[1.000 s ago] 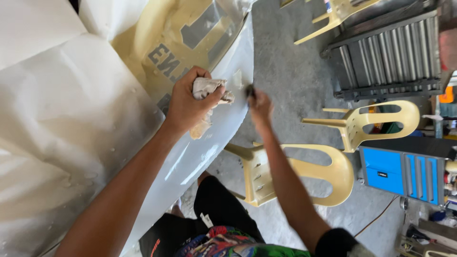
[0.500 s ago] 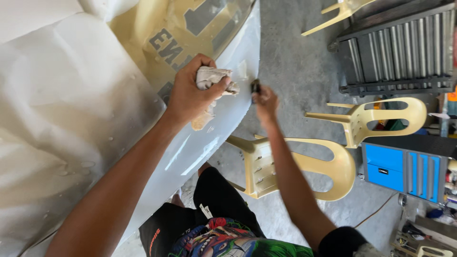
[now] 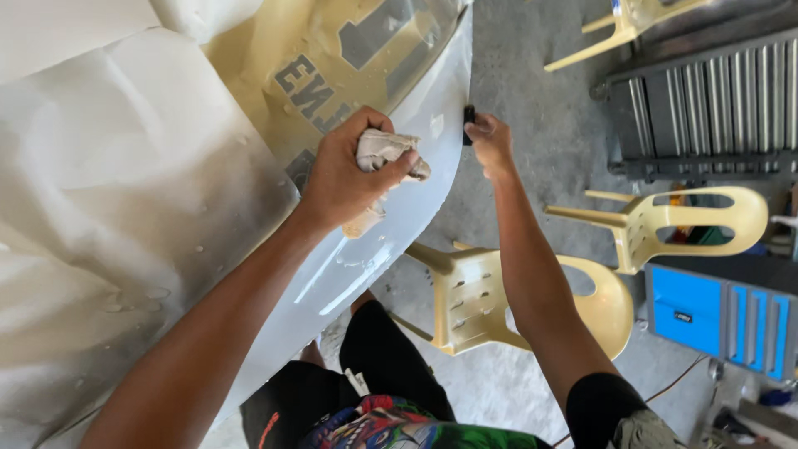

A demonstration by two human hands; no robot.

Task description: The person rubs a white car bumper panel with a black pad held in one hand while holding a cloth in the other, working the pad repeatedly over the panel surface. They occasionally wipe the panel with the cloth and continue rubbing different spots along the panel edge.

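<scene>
Since a moment ago your left hand [image 3: 345, 179] has slid up the panel a little, and your right hand [image 3: 492, 143] has gone up with it.

Closest to you are your dark shorts [image 3: 378, 374] and bright shirt [image 3: 399, 424]. Just past them, your left hand has its grip shut tight on a crumpled rag [image 3: 384, 154]. The rag is pressed on the shiny white panel [image 3: 399, 224], near the panel's right edge. To wipe well, I think you should keep the rag flat and push along the panel, not across it, so the wet drops go one way.

The panel is long. Its long side runs from down near your left arm up toward the top of the view, and its curved edge faces right.

Your right hand has its grip pinched on a small dark block [image 3: 469, 125], right at the panel's edge. Hold it steady there.

Farther off, yellow plastic chairs [image 3: 499, 308] stand on the grey floor [image 3: 532, 91]. A blue cabinet [image 3: 715, 312] and a grey ribbed rack [image 3: 706, 108] sit beyond them.
</scene>
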